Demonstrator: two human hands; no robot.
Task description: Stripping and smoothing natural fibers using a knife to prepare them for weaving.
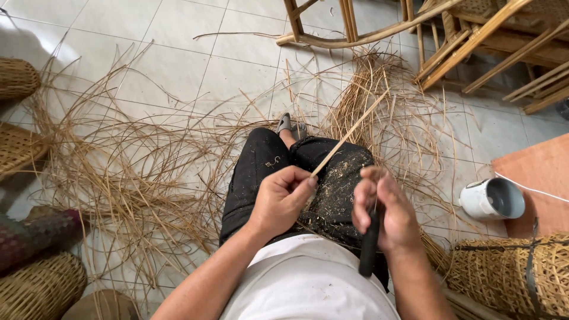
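Both hands grip: left hand pinches a cane strip, right hand a black-handled knife beside it.

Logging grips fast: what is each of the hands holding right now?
Left hand: closed on a thin cane strip.
Right hand: closed on a black-handled tool.

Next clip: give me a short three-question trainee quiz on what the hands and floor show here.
1. True or false: the left hand pinches a thin cane strip.
2. What does the right hand grip? A) a black-handled tool B) a white mug C) a basket
3. Fill in: the white mug on the tiled floor lies on its ____.

Key: 1 true; 2 A; 3 side.
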